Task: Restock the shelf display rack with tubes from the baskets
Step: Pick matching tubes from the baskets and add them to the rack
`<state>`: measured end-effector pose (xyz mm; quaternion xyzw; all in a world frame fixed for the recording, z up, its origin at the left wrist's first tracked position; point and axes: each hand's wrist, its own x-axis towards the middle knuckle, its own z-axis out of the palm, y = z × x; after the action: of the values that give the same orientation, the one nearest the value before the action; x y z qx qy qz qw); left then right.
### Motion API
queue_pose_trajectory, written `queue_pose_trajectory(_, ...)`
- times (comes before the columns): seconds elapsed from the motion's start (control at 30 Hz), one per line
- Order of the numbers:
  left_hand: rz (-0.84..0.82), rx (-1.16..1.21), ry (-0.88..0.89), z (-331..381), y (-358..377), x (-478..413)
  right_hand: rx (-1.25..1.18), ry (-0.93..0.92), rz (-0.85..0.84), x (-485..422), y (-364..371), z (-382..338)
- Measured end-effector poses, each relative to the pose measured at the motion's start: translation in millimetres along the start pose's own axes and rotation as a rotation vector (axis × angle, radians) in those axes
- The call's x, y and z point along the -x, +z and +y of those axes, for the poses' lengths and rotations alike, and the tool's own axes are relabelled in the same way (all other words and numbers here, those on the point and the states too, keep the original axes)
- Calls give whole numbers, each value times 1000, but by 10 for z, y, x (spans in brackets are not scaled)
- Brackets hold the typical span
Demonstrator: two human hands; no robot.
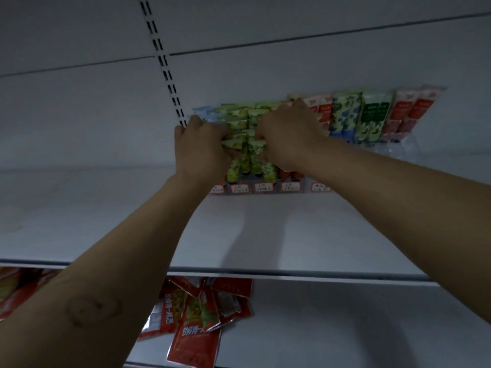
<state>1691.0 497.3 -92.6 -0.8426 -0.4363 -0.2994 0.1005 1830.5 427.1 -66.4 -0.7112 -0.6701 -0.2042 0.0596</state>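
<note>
Left hand (202,148) and right hand (288,136) curl round green tubes (247,140) between them; rack (388,150) rows beyond right hand look full, remainder unclear.

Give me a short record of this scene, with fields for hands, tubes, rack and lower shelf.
left hand: grips the yellow-green tubes on their left side
right hand: grips the same tubes on their right side
display rack: clear, on the shelf, price labels in front
other tubes: red, blue, green, at right
lower shelf: red packets, loosely piled
</note>
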Motion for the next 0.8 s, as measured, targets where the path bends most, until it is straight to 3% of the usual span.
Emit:
queue_pose_trajectory(0.4, -51, -28, 24, 41, -76, 22, -64, -44, -96, 66, -91, 46)
queue_pose_trajectory(0.53, 8, 9, 18, -2, -14, 77, -204, -9, 23, 178, -375, 257)
queue_pose_trajectory(0.8, 11, 96, 41, -34, -66, 25, 14, 26, -110, 337, -414, 380)
